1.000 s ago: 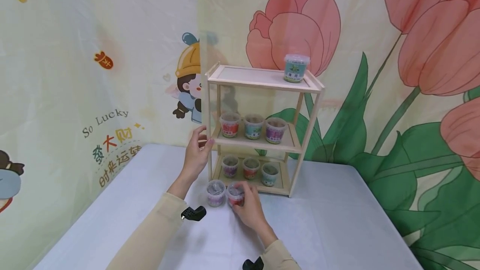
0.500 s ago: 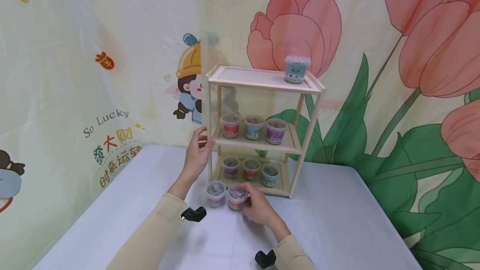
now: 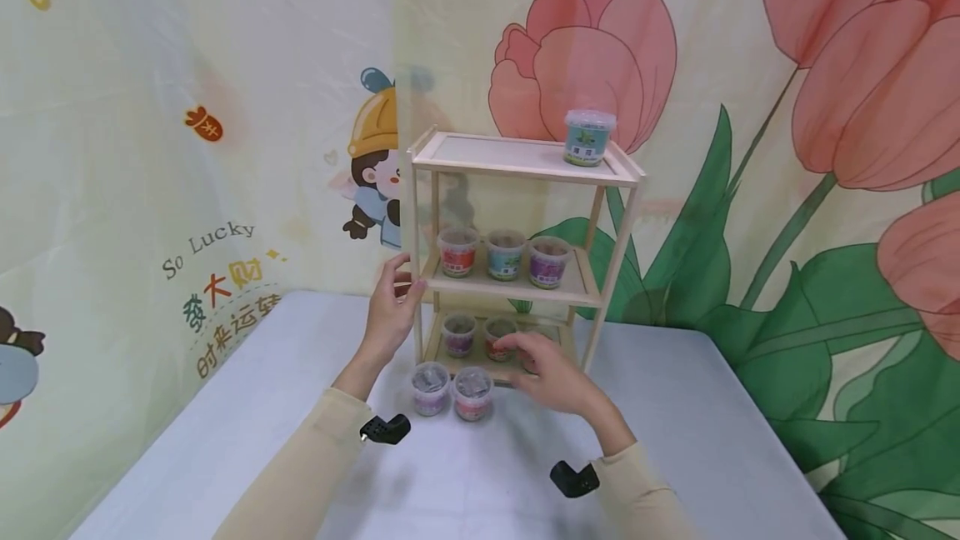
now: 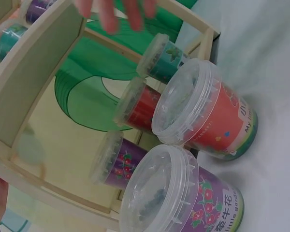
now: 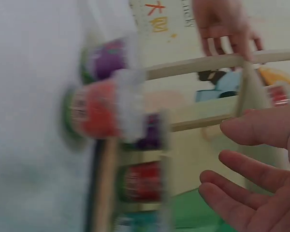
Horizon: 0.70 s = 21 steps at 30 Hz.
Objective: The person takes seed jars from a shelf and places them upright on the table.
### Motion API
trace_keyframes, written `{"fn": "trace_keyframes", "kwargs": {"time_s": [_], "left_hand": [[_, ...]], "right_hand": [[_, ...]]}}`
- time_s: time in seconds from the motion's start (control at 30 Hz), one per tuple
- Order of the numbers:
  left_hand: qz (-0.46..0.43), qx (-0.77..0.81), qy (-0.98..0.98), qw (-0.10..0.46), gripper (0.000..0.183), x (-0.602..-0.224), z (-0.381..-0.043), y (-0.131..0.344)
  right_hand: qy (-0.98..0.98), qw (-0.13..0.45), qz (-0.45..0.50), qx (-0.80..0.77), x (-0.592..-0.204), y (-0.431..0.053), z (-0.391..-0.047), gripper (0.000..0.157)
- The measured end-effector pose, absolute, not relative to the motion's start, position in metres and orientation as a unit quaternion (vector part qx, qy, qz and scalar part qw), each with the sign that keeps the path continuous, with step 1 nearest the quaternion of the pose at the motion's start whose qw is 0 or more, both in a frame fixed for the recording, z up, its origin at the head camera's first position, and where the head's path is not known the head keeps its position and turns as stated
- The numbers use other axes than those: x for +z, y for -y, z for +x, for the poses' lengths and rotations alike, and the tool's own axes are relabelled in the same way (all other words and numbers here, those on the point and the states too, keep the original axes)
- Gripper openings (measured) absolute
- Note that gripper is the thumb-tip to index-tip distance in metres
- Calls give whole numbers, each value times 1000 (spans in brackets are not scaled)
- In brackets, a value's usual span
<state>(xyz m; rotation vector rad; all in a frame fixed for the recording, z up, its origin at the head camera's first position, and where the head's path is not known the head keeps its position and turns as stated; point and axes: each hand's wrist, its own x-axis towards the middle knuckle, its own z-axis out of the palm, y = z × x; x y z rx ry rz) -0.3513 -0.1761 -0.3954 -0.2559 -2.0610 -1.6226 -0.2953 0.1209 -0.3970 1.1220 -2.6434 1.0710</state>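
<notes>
My left hand (image 3: 390, 302) grips the left post of a three-tier wooden shelf rack (image 3: 491, 155) near its middle board. My right hand (image 3: 555, 377) hovers in front of the bottom board, its fingers spread and holding nothing, as the right wrist view confirms. Two lidded plastic cups stand side by side on the table before the rack: a purple cup (image 3: 430, 390) on the left and a red cup (image 3: 472, 395) on its right. On the bottom board sit a smaller-looking purple cup (image 3: 459, 336), a red cup (image 3: 498, 338) and a teal cup (image 4: 166, 63), mostly hidden behind my right hand in the head view.
The middle board carries a red cup (image 3: 457, 255), a teal cup (image 3: 506, 257) and a purple cup (image 3: 549, 263). Another teal cup (image 3: 588, 140) stands at the right end of the top board. A white cloth (image 3: 690, 440) covers the table; a printed curtain (image 3: 300, 148) hangs behind.
My right hand has let go of the red cup on the table and moved right and up, towards the bottom board. The left hand has stayed on the post.
</notes>
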Motion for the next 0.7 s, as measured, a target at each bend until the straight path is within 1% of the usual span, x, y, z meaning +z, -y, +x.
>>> {"fn": "trace_keyframes", "kwargs": {"time_s": [0.1, 0.23, 0.4, 0.5, 0.7], "left_hand": [[-95, -597, 757, 249, 50, -395, -351, 177], [-92, -598, 758, 243, 49, -394, -350, 178], [-99, -595, 759, 244, 50, -393, -351, 177], [-101, -597, 757, 244, 51, -393, -351, 177], [-97, -598, 760, 235, 52, -394, -349, 178]], "right_hand": [[856, 76, 387, 335, -362, -129, -293, 44], [848, 111, 398, 332, -311, -139, -287, 43], [835, 177, 403, 330, -249, -152, -285, 35], [832, 210, 392, 332, -219, -160, -288, 32], [840, 251, 337, 344, -174, -171, -293, 28]]}}
